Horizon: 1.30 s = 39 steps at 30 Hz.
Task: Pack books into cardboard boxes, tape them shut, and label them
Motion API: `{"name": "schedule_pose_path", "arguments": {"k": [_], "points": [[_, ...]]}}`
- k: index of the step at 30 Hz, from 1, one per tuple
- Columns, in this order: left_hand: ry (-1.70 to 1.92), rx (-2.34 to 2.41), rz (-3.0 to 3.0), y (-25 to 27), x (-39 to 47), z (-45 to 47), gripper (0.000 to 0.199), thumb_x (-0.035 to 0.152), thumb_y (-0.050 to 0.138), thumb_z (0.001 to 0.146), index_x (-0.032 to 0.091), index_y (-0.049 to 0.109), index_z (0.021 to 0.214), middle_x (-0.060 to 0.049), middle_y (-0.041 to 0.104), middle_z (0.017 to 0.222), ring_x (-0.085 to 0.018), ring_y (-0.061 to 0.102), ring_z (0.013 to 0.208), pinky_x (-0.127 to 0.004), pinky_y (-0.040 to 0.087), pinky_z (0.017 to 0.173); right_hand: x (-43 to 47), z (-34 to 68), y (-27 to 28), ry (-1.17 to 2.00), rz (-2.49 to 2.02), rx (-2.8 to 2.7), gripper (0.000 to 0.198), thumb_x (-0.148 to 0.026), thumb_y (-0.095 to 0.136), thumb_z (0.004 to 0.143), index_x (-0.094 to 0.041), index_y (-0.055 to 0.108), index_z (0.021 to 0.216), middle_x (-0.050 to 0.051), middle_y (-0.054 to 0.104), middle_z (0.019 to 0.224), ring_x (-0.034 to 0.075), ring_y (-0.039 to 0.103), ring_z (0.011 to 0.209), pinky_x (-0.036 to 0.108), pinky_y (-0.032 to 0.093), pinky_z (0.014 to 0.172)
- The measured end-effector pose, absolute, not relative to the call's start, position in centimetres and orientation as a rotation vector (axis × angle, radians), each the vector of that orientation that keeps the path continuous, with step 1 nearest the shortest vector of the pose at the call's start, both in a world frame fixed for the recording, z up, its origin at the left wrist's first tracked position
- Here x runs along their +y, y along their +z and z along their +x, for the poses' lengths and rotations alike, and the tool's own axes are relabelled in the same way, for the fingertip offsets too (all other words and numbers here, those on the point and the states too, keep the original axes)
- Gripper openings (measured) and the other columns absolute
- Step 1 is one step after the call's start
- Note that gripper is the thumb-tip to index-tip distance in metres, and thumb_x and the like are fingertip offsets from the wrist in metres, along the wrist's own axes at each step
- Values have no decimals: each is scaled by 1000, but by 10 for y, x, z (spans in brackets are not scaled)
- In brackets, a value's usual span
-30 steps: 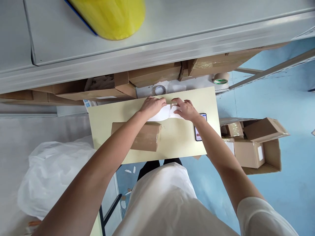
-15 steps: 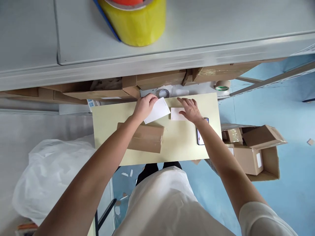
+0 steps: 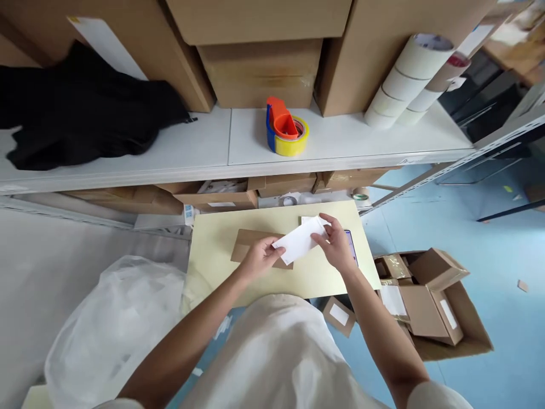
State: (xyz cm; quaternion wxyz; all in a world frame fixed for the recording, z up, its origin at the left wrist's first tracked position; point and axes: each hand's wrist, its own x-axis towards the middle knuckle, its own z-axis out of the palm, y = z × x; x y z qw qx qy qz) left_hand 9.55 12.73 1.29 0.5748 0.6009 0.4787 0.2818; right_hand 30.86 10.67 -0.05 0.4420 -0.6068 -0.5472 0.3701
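Observation:
Between my two hands a white paper label is held at a slant above the pale yellow table. My left hand pinches its lower left end. My right hand grips the upper right end between thumb and fingers. Below the label lies a flat-looking brown cardboard box, partly covered by the label and my left hand. Another white paper lies on the table behind, mostly hidden. A phone lies beside my right wrist, partly covered by it.
A tape dispenser with yellow tape stands on the grey shelf ahead. Label rolls and black cloth are also there. An open carton of small boxes sits at right, a white plastic bag at left.
My right hand has come left from above the table and taken hold of the label's other end. My left hand has brought the label nearer. The view has tilted up, showing more shelf.

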Motion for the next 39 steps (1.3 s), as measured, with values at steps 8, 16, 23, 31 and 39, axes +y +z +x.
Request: {"name": "schedule_pose_path", "arguments": {"k": [8,16,23,31,39], "points": [[1005,977,953,40,67,98,21,37,72,69,20,61,77,3,61,66,-11,56,62,-23,45,60,32,232,63,258,-1333,-1938,31,-25,55,86,-31,58,116,9,63,110,27,58,102,46,47,86],[1075,715,661,51,23,69,30,45,71,72,20,58,81,0,64,77,-13,61,75,-30,48,81,2,213,63,260,-1246,-1910,32,-14,51,87,-34,61,110,5,67,107,24,62,99,45,49,84],[1067,770,697,51,2,59,32,45,73,70,18,57,75,0,61,74,-13,60,72,-30,48,77,-13,206,65,322,-1171,-1913,33,-15,52,85,-35,63,109,5,69,103,24,64,95,45,51,81],[1139,851,1210,50,-3,47,29,47,62,78,20,59,69,0,55,68,-13,51,64,-27,41,64,-26,201,71,506,-1191,-1849,15,-27,59,84,-33,64,96,5,70,88,25,66,83,43,53,73],[1107,897,1588,50,-12,32,23,38,53,86,26,64,70,-3,59,69,-18,55,67,-31,41,65,-25,197,77,885,-1149,-1744,5,-32,67,78,-28,64,79,1,66,75,19,64,69,34,53,64]]}}
